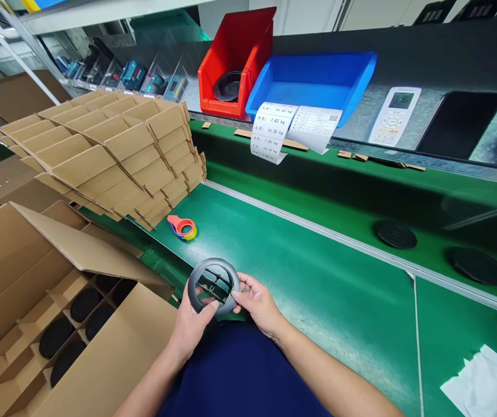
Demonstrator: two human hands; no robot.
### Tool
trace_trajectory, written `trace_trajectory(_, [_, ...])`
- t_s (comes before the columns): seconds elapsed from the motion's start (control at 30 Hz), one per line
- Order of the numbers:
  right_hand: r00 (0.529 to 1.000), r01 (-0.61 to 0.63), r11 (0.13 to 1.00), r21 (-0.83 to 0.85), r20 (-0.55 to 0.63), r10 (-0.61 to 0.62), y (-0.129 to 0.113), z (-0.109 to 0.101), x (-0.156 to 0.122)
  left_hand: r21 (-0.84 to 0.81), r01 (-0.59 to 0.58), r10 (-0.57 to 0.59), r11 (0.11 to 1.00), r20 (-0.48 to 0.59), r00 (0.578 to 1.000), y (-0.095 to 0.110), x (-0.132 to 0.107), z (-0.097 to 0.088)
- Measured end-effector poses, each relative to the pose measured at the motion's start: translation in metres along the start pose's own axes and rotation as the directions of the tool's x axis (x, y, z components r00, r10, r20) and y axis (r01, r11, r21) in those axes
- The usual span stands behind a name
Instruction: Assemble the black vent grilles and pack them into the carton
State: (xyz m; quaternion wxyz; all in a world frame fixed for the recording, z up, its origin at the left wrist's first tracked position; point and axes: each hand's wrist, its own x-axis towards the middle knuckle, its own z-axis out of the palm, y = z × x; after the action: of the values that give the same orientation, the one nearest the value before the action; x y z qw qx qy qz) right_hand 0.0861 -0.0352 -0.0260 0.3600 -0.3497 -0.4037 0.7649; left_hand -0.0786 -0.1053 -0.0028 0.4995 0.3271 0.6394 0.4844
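Left hand and right hand are pinching a black slatted ring by its rim, grip pressed closed, over the green surface. Black discs are sitting in the cardboard carton left of the grip; two loose discs are lying well right of it.

We record from a single head-worn camera, facing forward and down across a green conveyor belt, looking from close above the left hand and right hand.
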Motion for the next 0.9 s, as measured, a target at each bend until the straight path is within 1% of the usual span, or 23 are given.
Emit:
trace_trajectory(0.07, [1.000,0.023,0.998,-0.053,0.022,-0.022,0.000,-0.004,-0.001,0.031,-0.044,0.045,0.999,-0.018,0.999,0.003,-0.002,0.001])
trace_trajectory(0.13, [0.994,0.100,0.985,-0.138,0.049,-0.094,0.001,-0.009,-0.001,0.037,-0.092,0.093,0.995,-0.015,0.996,0.004,-0.003,0.001])
trace_trajectory(0.23, [0.964,0.260,0.919,-0.295,0.127,-0.232,-0.002,-0.015,-0.003,0.026,-0.118,0.118,0.993,0.006,0.993,0.004,-0.007,0.000])
trace_trajectory(0.27, [0.952,0.301,0.892,-0.336,0.156,-0.262,-0.004,-0.017,-0.004,0.031,-0.125,0.124,0.992,0.011,0.992,0.003,-0.008,-0.001])
trace_trajectory(0.33, [0.935,0.348,0.855,-0.385,0.212,-0.286,-0.008,-0.020,-0.005,0.048,-0.139,0.138,0.989,0.017,0.990,-0.001,-0.012,-0.002])
trace_trajectory(0.4, [0.927,0.362,0.846,-0.391,0.247,-0.283,-0.010,-0.021,-0.005,0.051,-0.148,0.148,0.988,0.001,0.989,-0.006,-0.015,-0.001])
trace_trajectory(0.47, [0.927,0.350,0.858,-0.376,0.271,-0.260,-0.010,-0.022,-0.004,0.043,-0.157,0.158,0.987,-0.037,0.987,-0.010,-0.020,-0.001])
trace_trajectory(0.6, [0.923,0.309,0.893,-0.328,0.328,-0.199,-0.002,-0.015,0.002,0.029,-0.164,0.166,0.986,-0.130,0.977,-0.013,-0.031,-0.002])
trace_trajectory(0.73, [0.909,0.265,0.916,-0.301,0.395,-0.133,0.011,0.002,0.009,0.006,-0.145,0.143,0.989,-0.213,0.967,-0.015,-0.045,-0.014])
trace_trajectory(0.8, [0.899,0.250,0.918,-0.308,0.425,-0.103,0.016,0.015,0.012,-0.032,-0.135,0.123,0.990,-0.251,0.960,-0.020,-0.051,-0.023])
trace_trajectory(0.9, [0.890,0.262,0.896,-0.359,0.449,-0.080,0.022,0.037,0.015,-0.114,-0.126,0.087,0.985,-0.302,0.949,-0.031,-0.057,-0.042])
